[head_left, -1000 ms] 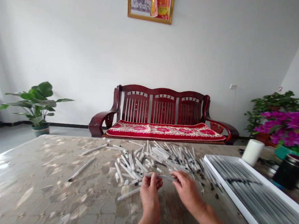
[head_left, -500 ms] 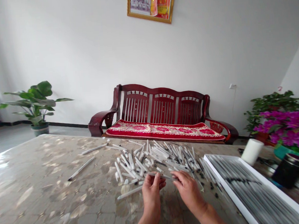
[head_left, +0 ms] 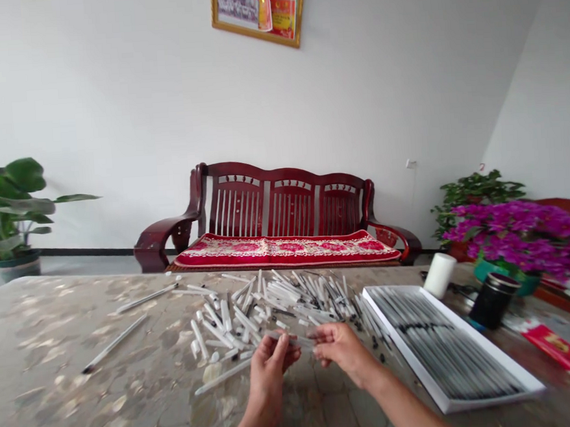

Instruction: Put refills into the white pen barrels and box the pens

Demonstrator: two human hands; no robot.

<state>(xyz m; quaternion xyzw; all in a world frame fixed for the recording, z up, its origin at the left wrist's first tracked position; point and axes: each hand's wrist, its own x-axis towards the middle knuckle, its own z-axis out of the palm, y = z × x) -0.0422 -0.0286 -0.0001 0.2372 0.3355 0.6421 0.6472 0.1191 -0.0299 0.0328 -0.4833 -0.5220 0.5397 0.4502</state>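
Note:
Between my two hands, just above the near edge of the pile, lies a pen point(head_left: 301, 342), slightly blurred. My left hand point(head_left: 272, 364) pinches its left part between thumb and fingers. The fingers of my right hand point(head_left: 341, 349) close around its right end. Beyond them spreads a loose heap of white and clear pen parts point(head_left: 272, 303), with small black pieces by its right side. A single pen barrel point(head_left: 223, 378) lies beside my left hand. Two more pens lie apart on the left, one of them a clear pen with a dark tip point(head_left: 114, 344).
A white box point(head_left: 437, 401) filled with rows of pens stands right of my right hand. Behind it are a white cylinder point(head_left: 440, 275), a black cup point(head_left: 494, 300) and purple flowers point(head_left: 520, 233). A red packet point(head_left: 558, 347) lies far right. A wooden bench point(head_left: 289, 203) stands behind the patterned table point(head_left: 44, 334).
The view has swung to the right, so the room's contents sit further left and more of the box shows. Both hands still hold the pen, and it looks more level now.

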